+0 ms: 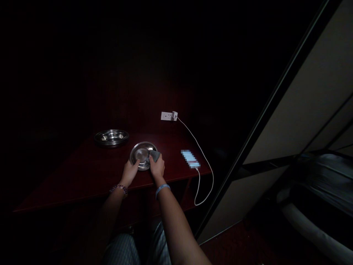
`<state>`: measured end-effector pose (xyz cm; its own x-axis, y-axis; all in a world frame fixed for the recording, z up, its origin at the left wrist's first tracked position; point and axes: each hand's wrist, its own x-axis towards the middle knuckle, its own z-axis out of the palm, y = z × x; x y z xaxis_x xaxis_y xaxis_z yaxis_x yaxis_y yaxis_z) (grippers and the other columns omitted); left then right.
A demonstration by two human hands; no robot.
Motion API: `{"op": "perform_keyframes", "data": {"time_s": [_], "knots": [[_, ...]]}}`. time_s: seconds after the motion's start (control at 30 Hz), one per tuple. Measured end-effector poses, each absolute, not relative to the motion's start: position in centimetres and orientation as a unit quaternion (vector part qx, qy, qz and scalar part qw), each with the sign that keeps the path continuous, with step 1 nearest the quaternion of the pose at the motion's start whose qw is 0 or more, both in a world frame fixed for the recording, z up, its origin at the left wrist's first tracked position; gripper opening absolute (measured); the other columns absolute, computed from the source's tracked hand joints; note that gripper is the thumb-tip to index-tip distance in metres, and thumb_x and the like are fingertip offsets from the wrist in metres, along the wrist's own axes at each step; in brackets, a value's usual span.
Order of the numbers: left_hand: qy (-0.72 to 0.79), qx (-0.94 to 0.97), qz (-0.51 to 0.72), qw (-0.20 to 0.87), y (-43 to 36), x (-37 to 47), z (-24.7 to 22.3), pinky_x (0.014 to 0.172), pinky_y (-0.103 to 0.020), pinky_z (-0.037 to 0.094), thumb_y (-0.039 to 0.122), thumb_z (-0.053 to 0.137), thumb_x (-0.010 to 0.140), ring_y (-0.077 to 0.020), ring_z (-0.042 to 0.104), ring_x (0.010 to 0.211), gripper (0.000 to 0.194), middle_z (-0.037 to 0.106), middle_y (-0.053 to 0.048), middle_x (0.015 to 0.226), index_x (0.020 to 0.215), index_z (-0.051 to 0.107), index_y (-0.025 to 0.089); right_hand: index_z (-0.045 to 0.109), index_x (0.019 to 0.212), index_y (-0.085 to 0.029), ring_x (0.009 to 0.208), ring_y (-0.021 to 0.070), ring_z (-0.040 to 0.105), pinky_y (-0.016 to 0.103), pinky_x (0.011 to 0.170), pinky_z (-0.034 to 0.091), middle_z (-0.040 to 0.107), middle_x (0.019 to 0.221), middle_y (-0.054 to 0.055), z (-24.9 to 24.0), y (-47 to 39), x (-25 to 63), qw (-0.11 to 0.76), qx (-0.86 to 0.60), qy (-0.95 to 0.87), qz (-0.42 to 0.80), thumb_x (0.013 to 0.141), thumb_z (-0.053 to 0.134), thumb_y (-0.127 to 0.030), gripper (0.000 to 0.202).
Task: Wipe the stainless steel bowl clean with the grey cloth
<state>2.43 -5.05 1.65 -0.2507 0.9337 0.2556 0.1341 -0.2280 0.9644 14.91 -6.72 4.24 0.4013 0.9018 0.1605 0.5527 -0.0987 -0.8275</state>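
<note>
A round, shiny metal plate [142, 155] is held between my hands above the near part of the dark red table. My left hand [130, 173] grips its lower left rim, thumb on the inner side. In my right hand [157, 166] is a grey cloth [154, 155], pressed against the plate's right side; the fingers under it are mostly hidden. Farther back on the left lies a stack of similar metal plates [111, 137], apart from both hands.
A lit phone [190, 159] lies at the table's [91, 175] right end. Its white cable [202, 147] loops past the table edge up to a charger in the wall socket [167, 116]. A pale panel [264, 129] rises on the right. The surroundings are very dark.
</note>
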Motion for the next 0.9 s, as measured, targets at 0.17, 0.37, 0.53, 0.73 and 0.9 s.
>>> {"op": "perform_keyframes", "data": {"time_s": [0.17, 0.37, 0.53, 0.73, 0.9], "knots": [[0.521, 0.504, 0.596, 0.346, -5.0, 2.4, 1.6, 0.106, -0.038, 0.043, 0.029, 0.059, 0.077, -0.0255, 0.063, 0.117, 0.038, 0.071, -0.013, 0.119, 0.111, 0.065, 0.014, 0.054, 0.125, -0.019, 0.103, 0.0276, 0.069, 0.036, 0.088, 0.052, 0.07, 0.113, 0.014, 4.2, -6.6, 14.9, 0.435, -0.714, -0.512, 0.199, 0.091, 0.053, -0.05, 0.046], [0.525, 0.514, 0.588, 0.338, -4.7, 2.3, 1.3, 0.106, -0.039, 0.044, 0.031, 0.059, 0.077, -0.0272, 0.063, 0.117, 0.037, 0.071, -0.015, 0.117, 0.109, 0.066, 0.013, 0.054, 0.126, -0.019, 0.103, 0.028, 0.069, 0.037, 0.087, 0.052, 0.071, 0.111, 0.014, 4.2, -6.8, 14.9, 0.436, -0.713, -0.513, 0.198, 0.092, 0.053, -0.049, 0.045], [0.528, 0.512, 0.587, 0.338, -4.5, 2.3, 1.0, 0.102, -0.039, 0.047, 0.032, 0.06, 0.077, -0.0273, 0.065, 0.113, 0.036, 0.072, -0.014, 0.114, 0.107, 0.066, 0.014, 0.055, 0.126, -0.018, 0.104, 0.0269, 0.069, 0.035, 0.088, 0.052, 0.071, 0.11, 0.014, 4.1, -6.7, 14.9, 0.442, -0.711, -0.512, 0.194, 0.091, 0.054, -0.047, 0.045], [0.548, 0.51, 0.576, 0.328, -5.0, 2.4, 1.7, 0.103, -0.04, 0.046, 0.03, 0.059, 0.077, -0.0288, 0.064, 0.114, 0.037, 0.071, -0.015, 0.117, 0.11, 0.065, 0.013, 0.053, 0.127, -0.018, 0.102, 0.028, 0.069, 0.036, 0.087, 0.053, 0.071, 0.112, 0.015, 4.3, -6.9, 14.8, 0.434, -0.719, -0.509, 0.188, 0.091, 0.055, -0.048, 0.047], [0.56, 0.511, 0.567, 0.322, -5.3, 2.3, 2.2, 0.105, -0.041, 0.045, 0.03, 0.058, 0.078, -0.0287, 0.064, 0.114, 0.038, 0.071, -0.015, 0.117, 0.111, 0.065, 0.012, 0.055, 0.122, -0.019, 0.1, 0.0267, 0.07, 0.035, 0.087, 0.053, 0.072, 0.109, 0.013, 4.7, -7.1, 14.7, 0.428, -0.717, -0.515, 0.195, 0.092, 0.054, -0.048, 0.042]]}}
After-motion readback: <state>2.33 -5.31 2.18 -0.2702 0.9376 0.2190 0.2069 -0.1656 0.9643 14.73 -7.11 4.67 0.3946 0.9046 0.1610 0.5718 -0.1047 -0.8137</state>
